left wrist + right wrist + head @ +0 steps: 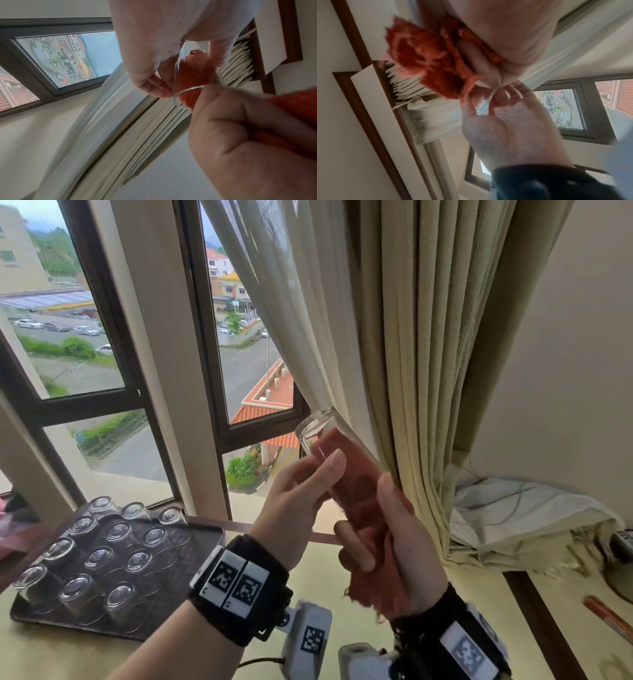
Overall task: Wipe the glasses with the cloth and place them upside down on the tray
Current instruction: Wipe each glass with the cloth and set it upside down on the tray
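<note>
Orange cloth [368, 501]: stuffed deep inside the glass, its loose end bunched in the right hand [404, 546]; the wiping looks mid-way.
Glass in hand [339, 453]: held up in the air in front of the curtain [411, 337], tilted, base up and to the left, mouth toward the right hand; well apart from the tray.
Left hand [291, 505]: fingers [334, 462] and thumb pinch the glass by its sides.
Right hand: fingers curled tight round the cloth at the mouth of the glass.
Tray [202, 546]: dark, on the desk [325, 580] by the window; twelve glasses [99, 558] stand on it upside down in rows, so those look done.
Room left: a bare strip at the right edge of the tray could take this glass.
Still to do: finish the wipe, pull the cloth out, turn the glass over, set it on the tray.
Other glasses waiting: none visible off the tray, so this may be the last.
</note>
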`<state>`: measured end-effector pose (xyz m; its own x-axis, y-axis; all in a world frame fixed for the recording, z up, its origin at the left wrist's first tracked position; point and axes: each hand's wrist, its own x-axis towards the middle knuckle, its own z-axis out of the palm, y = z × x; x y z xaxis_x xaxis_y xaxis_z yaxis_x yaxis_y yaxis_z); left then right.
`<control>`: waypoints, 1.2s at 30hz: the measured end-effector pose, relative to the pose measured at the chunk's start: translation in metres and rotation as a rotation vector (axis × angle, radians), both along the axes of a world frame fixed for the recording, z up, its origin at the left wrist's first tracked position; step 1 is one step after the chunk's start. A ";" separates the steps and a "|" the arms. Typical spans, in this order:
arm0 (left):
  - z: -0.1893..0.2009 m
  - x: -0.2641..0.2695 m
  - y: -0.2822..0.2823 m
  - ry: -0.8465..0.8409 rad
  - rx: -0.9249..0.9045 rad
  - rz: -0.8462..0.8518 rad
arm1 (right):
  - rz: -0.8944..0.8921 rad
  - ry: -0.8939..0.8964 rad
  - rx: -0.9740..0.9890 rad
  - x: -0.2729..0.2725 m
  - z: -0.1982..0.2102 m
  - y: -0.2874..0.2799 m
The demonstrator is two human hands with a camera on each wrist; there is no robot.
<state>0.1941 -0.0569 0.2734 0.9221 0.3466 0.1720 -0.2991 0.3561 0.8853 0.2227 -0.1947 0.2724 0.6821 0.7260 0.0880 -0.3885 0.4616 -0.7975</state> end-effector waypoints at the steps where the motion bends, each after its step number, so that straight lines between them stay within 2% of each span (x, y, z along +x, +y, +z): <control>1: 0.001 0.002 0.000 -0.004 -0.018 -0.008 | -0.075 0.062 -0.003 0.001 0.000 0.002; 4: -0.003 0.009 -0.001 0.014 -0.069 -0.042 | -0.321 0.105 -0.100 0.007 0.004 0.005; 7: -0.007 0.012 -0.004 0.075 -0.093 -0.105 | -0.544 -0.068 -0.221 0.015 0.002 0.002; 9: -0.005 0.013 -0.003 0.131 -0.126 -0.137 | -0.669 -0.333 -0.349 0.016 0.000 -0.002; 12: 0.005 0.015 0.002 0.278 -0.210 -0.163 | -0.871 -1.019 -0.488 0.020 -0.007 -0.012; 14: 0.014 0.017 0.006 0.364 -0.244 -0.203 | -0.917 -1.400 -0.501 0.026 -0.014 -0.017; 16: 0.017 0.018 0.009 0.392 -0.258 -0.183 | -0.890 -1.629 -0.481 0.033 -0.022 -0.023; 18: 0.015 0.020 0.012 0.352 -0.254 -0.118 | -0.838 -1.742 -0.513 0.037 -0.027 -0.027; 21: 0.009 0.021 0.012 0.255 -0.223 -0.037 | -0.712 -1.688 -0.731 0.035 -0.029 -0.025; 23: 0.006 0.022 0.007 0.209 -0.156 -0.051 | -0.559 -1.494 -0.843 0.031 -0.030 -0.018; 24: 0.005 0.022 0.005 0.195 -0.124 -0.076 | -0.459 -1.348 -0.832 0.029 -0.030 -0.014; 28: 0.001 0.018 0.003 0.146 -0.100 -0.158 | -0.103 -0.572 -0.550 0.017 -0.020 -0.014; 30: -0.001 0.016 0.005 0.114 -0.077 -0.172 | -0.052 -0.297 -0.384 0.008 -0.020 -0.015; 31: -0.001 0.016 0.006 0.104 -0.068 -0.167 | -0.069 -0.231 -0.345 0.005 -0.022 -0.017; 32: -0.001 0.017 0.007 0.098 -0.068 -0.153 | -0.096 -0.216 -0.364 0.003 -0.024 -0.018; 33: -0.001 0.018 0.010 0.088 -0.073 -0.136 | -0.127 -0.283 -0.438 0.004 -0.026 -0.019; 34: -0.001 0.019 0.013 0.081 -0.081 -0.112 | -0.166 -0.450 -0.567 0.007 -0.028 -0.020; 36: 0.000 0.019 0.020 0.090 -0.099 -0.067 | -0.279 -0.990 -0.837 0.016 -0.027 -0.020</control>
